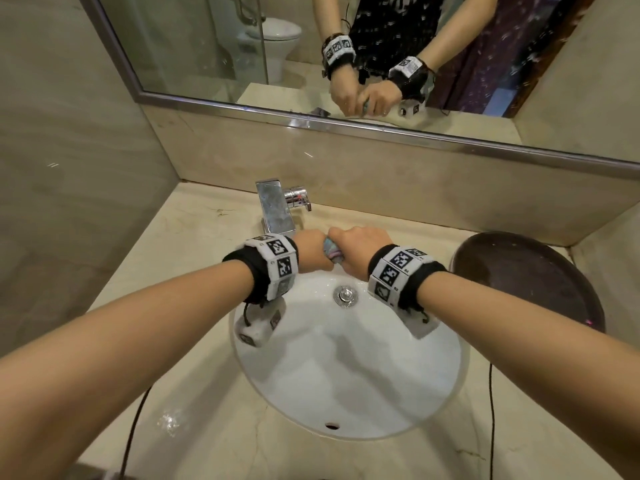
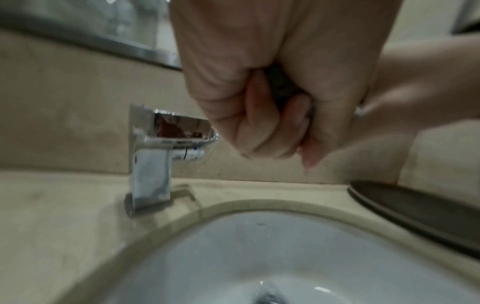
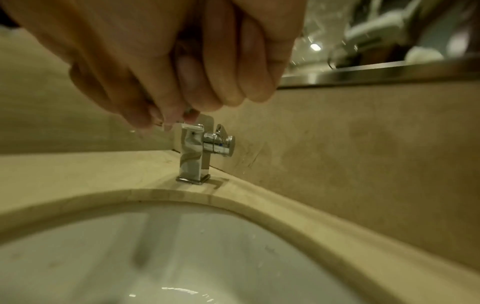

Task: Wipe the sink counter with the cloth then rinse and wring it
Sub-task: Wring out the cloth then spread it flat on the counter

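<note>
Over the far half of the white basin (image 1: 346, 368), just in front of the chrome faucet (image 1: 277, 209), the left hand (image 1: 310, 251) and the right hand (image 1: 362, 249) are both fisted tight around a rolled, pale multicoloured cloth (image 1: 332, 252), of which only a short stretch shows between the knuckles; this looks like the wringing step. The likeliest slip, as I judge it, is a wet roll sliding through one fist as the hands twist against each other, dropping the cloth onto the drain plug (image 1: 344, 294). A second risk is spray: a hard squeeze this close to the back rim could throw drops onto the beige stone counter (image 1: 180, 244), which already shows a wet patch near the front left. Knuckles sit near the faucet spout, so a twist forward could knock it. Room is tight behind and open toward the person; the dark round tray (image 1: 530, 282) crowds the basin's right rim.
</note>
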A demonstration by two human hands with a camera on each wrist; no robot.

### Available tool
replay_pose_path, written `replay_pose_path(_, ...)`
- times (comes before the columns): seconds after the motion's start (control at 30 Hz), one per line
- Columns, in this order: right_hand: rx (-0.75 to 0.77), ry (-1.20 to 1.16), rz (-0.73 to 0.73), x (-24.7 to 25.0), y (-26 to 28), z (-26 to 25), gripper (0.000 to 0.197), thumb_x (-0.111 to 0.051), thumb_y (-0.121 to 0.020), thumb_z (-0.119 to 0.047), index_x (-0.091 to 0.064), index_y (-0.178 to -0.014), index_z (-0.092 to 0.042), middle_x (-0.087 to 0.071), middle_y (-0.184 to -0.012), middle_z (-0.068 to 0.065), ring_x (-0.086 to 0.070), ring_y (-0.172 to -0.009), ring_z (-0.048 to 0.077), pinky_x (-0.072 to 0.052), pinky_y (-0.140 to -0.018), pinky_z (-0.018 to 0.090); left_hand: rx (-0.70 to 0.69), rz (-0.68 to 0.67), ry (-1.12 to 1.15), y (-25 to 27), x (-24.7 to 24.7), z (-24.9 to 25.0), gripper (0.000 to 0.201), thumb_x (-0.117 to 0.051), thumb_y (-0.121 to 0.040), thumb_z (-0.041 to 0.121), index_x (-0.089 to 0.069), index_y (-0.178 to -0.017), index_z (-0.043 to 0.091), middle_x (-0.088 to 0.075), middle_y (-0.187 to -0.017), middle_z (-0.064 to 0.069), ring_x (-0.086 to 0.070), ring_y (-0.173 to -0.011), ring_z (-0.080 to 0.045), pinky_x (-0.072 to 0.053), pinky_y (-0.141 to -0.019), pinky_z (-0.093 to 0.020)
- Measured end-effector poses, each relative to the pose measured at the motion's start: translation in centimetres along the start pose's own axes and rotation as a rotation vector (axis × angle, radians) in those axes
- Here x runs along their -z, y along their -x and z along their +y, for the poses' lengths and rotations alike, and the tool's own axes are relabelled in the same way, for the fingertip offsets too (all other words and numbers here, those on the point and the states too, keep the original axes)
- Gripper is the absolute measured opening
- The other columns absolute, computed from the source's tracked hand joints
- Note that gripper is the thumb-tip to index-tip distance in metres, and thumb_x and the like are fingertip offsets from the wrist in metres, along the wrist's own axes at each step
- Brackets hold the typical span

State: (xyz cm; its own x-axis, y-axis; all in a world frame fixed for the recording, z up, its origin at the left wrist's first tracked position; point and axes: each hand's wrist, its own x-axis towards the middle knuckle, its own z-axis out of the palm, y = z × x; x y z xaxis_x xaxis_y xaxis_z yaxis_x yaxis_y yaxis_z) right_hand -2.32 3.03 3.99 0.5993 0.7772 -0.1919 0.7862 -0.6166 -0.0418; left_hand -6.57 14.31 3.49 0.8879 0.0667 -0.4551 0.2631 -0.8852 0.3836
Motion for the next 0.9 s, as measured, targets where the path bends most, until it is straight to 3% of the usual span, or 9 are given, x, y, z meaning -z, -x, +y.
replay_pose_path(0.13, -0.160, -0.272, -0.114, -1.0, -0.7, -0.8, 0.022, -0.048, -0.089, -0.020, -0.058, -0.106, -0.011, -0.065, -0.099, 0.011, -0.062, -0.090, 0.031, -0.043, -0.070, 0.030, -0.077, 0.113, -0.385, 0.2, -0.1, 0.2, 0.026, -0.048, -0.093, 0.018, -0.055, -0.113, 0.004, -0.065, -0.108, -0.014, -0.062, -0.101, -0.031, -0.043, -0.075, -0.031)
replay_pose_path(0.2, -0.200, -0.391, -0.202, -1.8, -1.2, -1.3, 0.011, -0.050, -0.087, -0.019, -0.057, -0.084, -0.012, -0.057, -0.077, 0.006, -0.054, -0.068, 0.023, -0.041, -0.064, 0.027, -0.118, 0.133, -0.531, 0.1, -0.5, -0.1, 0.028, -0.046, -0.094, 0.016, -0.050, -0.118, 0.003, -0.064, -0.112, -0.015, -0.062, -0.101, -0.031, -0.042, -0.073, -0.032)
replay_pose_path(0.27, -0.278, -0.564, -0.292, -2.4, -1.3, -1.7, 0.027, -0.056, -0.085, -0.013, -0.043, -0.061, -0.013, -0.045, -0.061, 0.002, -0.041, -0.053, 0.015, -0.035, -0.054, 0.024, -0.165, 0.125, -0.629, 0.4, -0.9, -0.2, 0.029, -0.046, -0.093, 0.014, -0.047, -0.119, 0.002, -0.063, -0.111, -0.015, -0.062, -0.100, -0.033, -0.041, -0.070, -0.034)
replay_pose_path(0.4, -0.382, -0.897, -0.467, -2.5, -0.5, -1.3, 0.038, -0.057, -0.088, -0.008, -0.035, -0.057, -0.013, -0.036, -0.043, 0.002, -0.030, -0.028, 0.010, -0.024, -0.036, 0.013, -0.282, 0.145, -0.742, 0.8, -1.2, -0.3, 0.026, -0.043, -0.094, 0.014, -0.043, -0.116, 0.001, -0.060, -0.108, -0.014, -0.062, -0.095, -0.032, -0.039, -0.065, -0.035)
replay_pose_path(0.47, -0.364, -0.920, -0.492, -2.1, -0.5, -1.0, 0.039, -0.057, -0.088, -0.008, -0.034, -0.057, -0.013, -0.035, -0.037, 0.001, -0.025, -0.020, 0.007, -0.022, -0.033, 0.010, -0.311, 0.159, -0.753, 1.0, -1.2, -0.4, 0.026, -0.042, -0.094, 0.015, -0.043, -0.117, 0.003, -0.059, -0.109, -0.014, -0.061, -0.095, -0.032, -0.040, -0.065, -0.035)
replay_pose_path(0.6, -0.259, -0.783, -0.437, -0.3, -0.6, -0.4, 0.031, -0.060, -0.087, -0.014, -0.042, -0.062, -0.015, -0.041, -0.055, 0.003, -0.036, -0.037, 0.011, -0.029, -0.038, 0.019, -0.320, 0.273, -0.757, 1.1, -1.0, -0.7, 0.030, -0.038, -0.096, 0.015, -0.040, -0.124, 0.005, -0.057, -0.114, -0.012, -0.061, -0.100, -0.031, -0.039, -0.063, -0.035)
replay_pose_path(0.7, -0.244, -0.563, -0.258, 0.1, -0.6, -0.6, 0.012, -0.062, -0.086, -0.018, -0.059, -0.091, -0.008, -0.061, -0.081, 0.009, -0.058, -0.070, 0.025, -0.045, -0.060, 0.026, -0.181, 0.306, -0.598, 1.2, -0.6, -0.5, 0.024, -0.043, -0.095, 0.019, -0.049, -0.115, 0.008, -0.062, -0.110, -0.010, -0.062, -0.098, -0.030, -0.040, -0.066, -0.034)
replay_pose_path(0.8, -0.226, -0.314, -0.004, -0.5, -0.4, -0.8, 0.041, -0.058, -0.086, -0.015, -0.044, -0.124, -0.013, -0.056, -0.119, 0.014, -0.057, -0.103, 0.032, -0.044, -0.074, 0.034, 0.008, 0.200, -0.223, 1.0, 0.2, -0.3, 0.011, -0.055, -0.087, 0.019, -0.057, -0.085, 0.009, -0.064, -0.090, -0.011, -0.061, -0.085, -0.028, -0.042, -0.066, -0.030)
replay_pose_path(0.9, 0.002, -0.124, 0.217, -0.9, 0.4, -0.7, 0.070, -0.063, -0.080, -0.004, -0.033, -0.142, -0.018, -0.045, -0.130, 0.014, -0.051, -0.110, 0.033, -0.046, -0.071, 0.038, 0.102, 0.050, 0.271, 0.8, 1.1, -0.8, 0.023, -0.063, -0.080, 0.015, -0.050, -0.061, 0.013, -0.053, -0.060, -0.003, -0.049, -0.053, -0.017, -0.036, -0.046, -0.021)
